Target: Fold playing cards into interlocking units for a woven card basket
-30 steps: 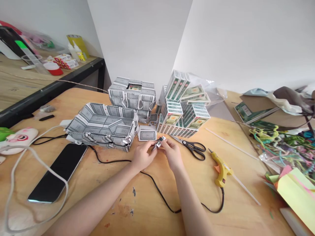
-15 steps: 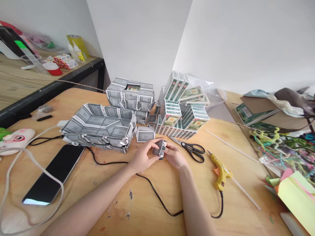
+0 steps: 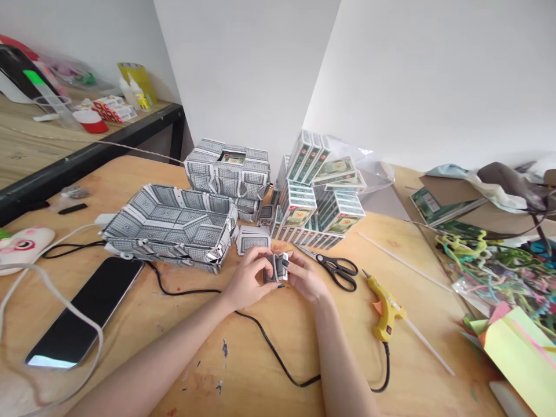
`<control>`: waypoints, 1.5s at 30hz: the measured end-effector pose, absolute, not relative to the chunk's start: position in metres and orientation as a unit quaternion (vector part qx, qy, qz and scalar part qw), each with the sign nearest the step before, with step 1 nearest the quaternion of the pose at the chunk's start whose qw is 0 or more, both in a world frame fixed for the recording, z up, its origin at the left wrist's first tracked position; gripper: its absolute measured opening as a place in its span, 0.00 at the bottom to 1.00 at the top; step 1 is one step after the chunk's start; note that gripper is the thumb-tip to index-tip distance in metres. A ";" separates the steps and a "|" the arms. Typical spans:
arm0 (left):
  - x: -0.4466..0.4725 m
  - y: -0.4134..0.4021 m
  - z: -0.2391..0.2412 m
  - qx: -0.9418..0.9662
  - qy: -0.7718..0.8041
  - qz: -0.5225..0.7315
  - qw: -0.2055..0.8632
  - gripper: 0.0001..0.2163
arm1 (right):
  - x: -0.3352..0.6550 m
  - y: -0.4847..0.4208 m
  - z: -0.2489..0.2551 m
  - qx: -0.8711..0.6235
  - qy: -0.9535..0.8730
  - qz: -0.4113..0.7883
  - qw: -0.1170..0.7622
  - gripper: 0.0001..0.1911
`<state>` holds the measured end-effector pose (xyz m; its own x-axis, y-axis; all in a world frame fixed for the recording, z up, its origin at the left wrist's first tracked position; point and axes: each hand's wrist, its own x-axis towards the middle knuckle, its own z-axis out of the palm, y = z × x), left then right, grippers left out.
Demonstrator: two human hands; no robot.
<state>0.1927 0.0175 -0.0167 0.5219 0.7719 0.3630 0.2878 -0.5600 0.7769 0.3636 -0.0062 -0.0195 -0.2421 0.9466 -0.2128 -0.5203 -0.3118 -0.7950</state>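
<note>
Between my two hands is a small piece of folded playing cards (image 3: 275, 269) with grey patterned backs, held just above the table. The fingers of my left hand (image 3: 251, 278) wrap round its left side. My right hand (image 3: 304, 277) pinches its right edge, thumb on top. Just behind lies a stack of loose playing cards (image 3: 253, 241), backs up. To the left stands an open tray made of folded cards (image 3: 174, 226). Beyond it sits a closed box of the same card make (image 3: 230, 174), with a square opening in its top.
Boxed card decks (image 3: 299, 202) are piled behind my hands. Black scissors (image 3: 336, 266) and a yellow glue gun (image 3: 386, 313) lie to the right, near colourful pipe cleaners (image 3: 495, 260). A phone (image 3: 87, 315) and white cable (image 3: 93, 330) are at left; a black cord (image 3: 264, 324) runs under my arms.
The folded card piece has turned in my fingers and its folds now stand more open toward me. My hands have shifted slightly left, and the whole view has moved a little.
</note>
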 end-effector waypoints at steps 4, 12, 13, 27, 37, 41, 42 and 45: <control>0.193 0.015 -0.015 0.805 0.341 0.361 0.324 0.07 | 0.364 -0.006 -0.017 -0.358 -0.290 0.705 0.539 0.16; 0.193 0.012 -0.013 0.812 0.364 0.339 0.304 0.09 | 0.351 -0.002 -0.029 -0.421 -0.245 0.618 0.617 0.23; 0.193 0.012 -0.013 0.811 0.367 0.339 0.304 0.09 | 0.350 -0.002 -0.031 -0.425 -0.243 0.615 0.618 0.23; 0.194 0.016 -0.019 0.758 0.391 0.337 0.398 0.10 | 0.344 -0.002 -0.031 -0.407 -0.217 0.595 0.658 0.14; 0.193 0.019 -0.020 0.750 0.366 0.333 0.438 0.11 | 0.336 -0.003 -0.034 -0.470 -0.417 0.504 0.592 0.13; 0.194 0.019 -0.020 0.753 0.370 0.331 0.432 0.11 | 0.336 -0.004 -0.030 -0.466 -0.428 0.506 0.586 0.13; 0.195 0.019 -0.020 0.753 0.370 0.331 0.432 0.11 | 0.336 -0.004 -0.029 -0.466 -0.428 0.505 0.587 0.13; 0.195 0.020 -0.019 0.753 0.369 0.331 0.433 0.11 | 0.336 -0.004 -0.028 -0.469 -0.424 0.502 0.590 0.13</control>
